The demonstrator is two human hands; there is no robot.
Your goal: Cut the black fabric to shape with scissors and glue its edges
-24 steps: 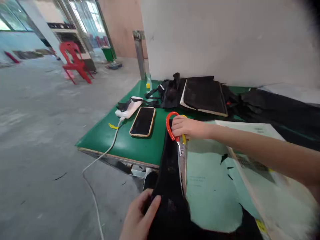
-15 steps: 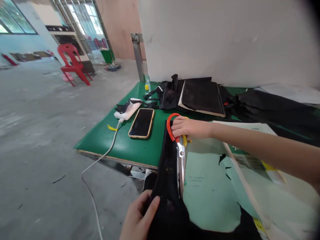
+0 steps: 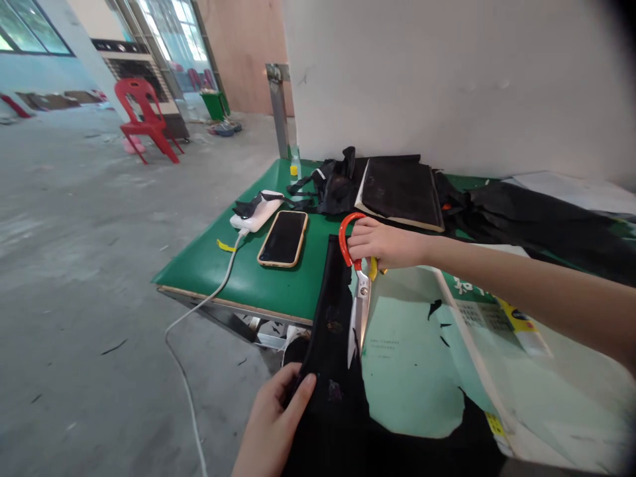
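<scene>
My right hand (image 3: 373, 242) is closed round the handles of a pair of scissors (image 3: 360, 301), which have red and yellow grips and point toward me. The blades lie at the right edge of a black fabric strip (image 3: 334, 298), with black cloth on one side and a pale green paper sheet (image 3: 397, 371) on the other. Down at the near edge, my left hand (image 3: 278, 414) pinches the left side of the black fabric between thumb and fingers. Small black scraps (image 3: 435, 307) lie on the paper.
On the green table (image 3: 199, 258) lie a phone (image 3: 283, 238) and a white power bank (image 3: 256, 212) with a cable (image 3: 209, 305) hanging off the edge. Behind are a bottle (image 3: 295, 173), a black-covered book (image 3: 402, 192) and black fabric (image 3: 541, 205). A red chair (image 3: 142, 112) stands on the floor.
The scissors in my right hand have shifted slightly up and away from me, and their blades are spread wider. My left hand keeps its pinch on the fabric. The view has tilted a little.
</scene>
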